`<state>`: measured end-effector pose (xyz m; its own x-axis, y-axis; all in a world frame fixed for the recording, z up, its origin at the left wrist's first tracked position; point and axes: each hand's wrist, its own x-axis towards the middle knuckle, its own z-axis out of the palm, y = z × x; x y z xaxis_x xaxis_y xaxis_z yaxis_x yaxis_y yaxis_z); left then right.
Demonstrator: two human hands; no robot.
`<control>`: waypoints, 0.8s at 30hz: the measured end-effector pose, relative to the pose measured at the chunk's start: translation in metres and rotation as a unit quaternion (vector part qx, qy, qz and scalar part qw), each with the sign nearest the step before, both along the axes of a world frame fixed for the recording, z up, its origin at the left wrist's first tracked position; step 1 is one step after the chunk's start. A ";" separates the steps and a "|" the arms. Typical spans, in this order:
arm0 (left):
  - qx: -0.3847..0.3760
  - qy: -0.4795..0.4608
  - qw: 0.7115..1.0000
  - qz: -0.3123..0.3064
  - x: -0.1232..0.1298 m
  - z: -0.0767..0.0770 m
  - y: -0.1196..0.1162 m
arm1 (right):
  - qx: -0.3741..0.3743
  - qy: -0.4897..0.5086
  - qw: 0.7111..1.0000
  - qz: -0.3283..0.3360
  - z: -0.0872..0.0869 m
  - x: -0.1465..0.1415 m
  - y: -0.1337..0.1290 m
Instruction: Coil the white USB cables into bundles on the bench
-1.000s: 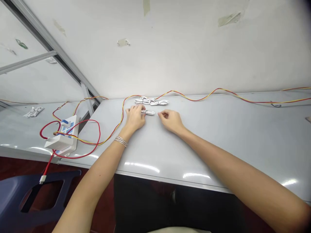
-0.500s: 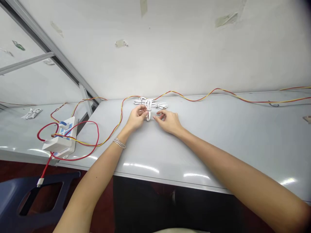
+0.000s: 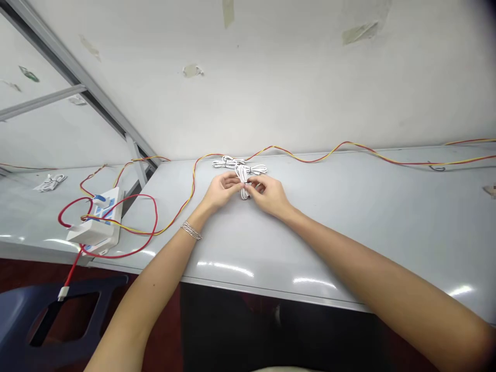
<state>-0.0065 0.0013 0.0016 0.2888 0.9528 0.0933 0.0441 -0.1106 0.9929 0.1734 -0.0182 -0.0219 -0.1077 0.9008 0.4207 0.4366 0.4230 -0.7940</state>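
Pinched at its middle between both hands is a coiled white cable, held upright just above the grey tabletop. My left hand grips it from the left with thumb and fingers closed. From the right, my right hand closes thumb and fingertips on the same bundle near its dark tie. Right behind it lie more white cable bundles, one at the left and one at the right, partly covered by the held one.
A red-and-yellow twisted wire runs along the wall's foot. At left, a power strip carries a white adapter and a looping red cable. Another white cable bundle lies far left; a dark blue stool stands below.
The held cable has moved slightly right and turned, showing its coils more broadly. My right hand, apart from it before, has closed on it.
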 end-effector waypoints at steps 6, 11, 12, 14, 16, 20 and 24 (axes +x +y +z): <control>-0.021 -0.085 0.996 0.004 0.003 0.000 -0.003 | -0.036 0.012 0.999 0.025 0.003 0.000 -0.001; -0.010 -0.091 0.995 0.027 0.003 -0.002 0.000 | -0.060 0.011 0.997 0.055 0.008 0.000 -0.001; 0.008 -0.069 0.997 0.037 0.002 -0.004 0.001 | -0.066 0.013 0.997 0.047 0.009 0.000 -0.001; 0.057 -0.005 0.996 0.070 0.000 -0.006 0.004 | -0.075 0.021 0.997 0.027 0.010 0.000 -0.001; 0.110 0.065 0.986 0.104 -0.003 -0.007 0.006 | -0.077 0.024 0.997 0.012 0.010 0.000 -0.001; 0.199 0.147 0.963 0.110 -0.008 -0.002 0.005 | -0.069 0.008 0.997 0.020 0.009 0.000 -0.002; 0.229 0.196 0.951 0.068 -0.007 0.006 0.000 | -0.080 -0.002 0.996 0.025 0.011 0.000 -0.004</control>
